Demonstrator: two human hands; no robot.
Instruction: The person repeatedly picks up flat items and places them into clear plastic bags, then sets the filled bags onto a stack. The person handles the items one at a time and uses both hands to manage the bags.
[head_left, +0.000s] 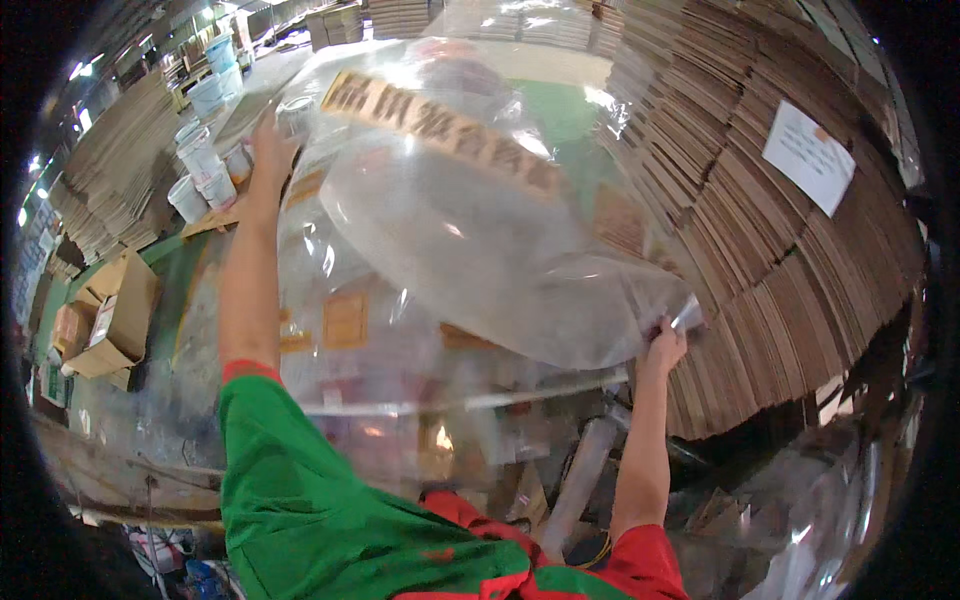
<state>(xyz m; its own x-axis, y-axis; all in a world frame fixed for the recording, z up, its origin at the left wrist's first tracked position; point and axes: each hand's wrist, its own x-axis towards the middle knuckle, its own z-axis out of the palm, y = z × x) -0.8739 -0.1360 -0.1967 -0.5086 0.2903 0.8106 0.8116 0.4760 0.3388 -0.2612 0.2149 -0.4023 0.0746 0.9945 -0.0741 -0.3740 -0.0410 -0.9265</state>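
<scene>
A large clear plastic sheet (pixel 430 230) billows up in front of me, see-through and partly blurred. My right hand (pixel 667 346) is closed on its lower right part, where the plastic bunches and shines. Stretched far forward on the left, my left hand (pixel 272 145) is at the sheet's left side. Its fingers are smeared, so I cannot make out whether they grip the plastic. Through the sheet show a yellowish strip with dark printed characters (pixel 440 130) and a square orange-brown patch (pixel 346 320).
Tall stacks of flat cardboard (pixel 760 210) rise at the right, with a white paper sheet (pixel 810 157) on them. More cardboard stacks (pixel 120 160) and white buckets (pixel 200 160) stand at the left. An open cardboard box (pixel 120 315) is at far left. Crumpled clear plastic (pixel 800 530) lies lower right.
</scene>
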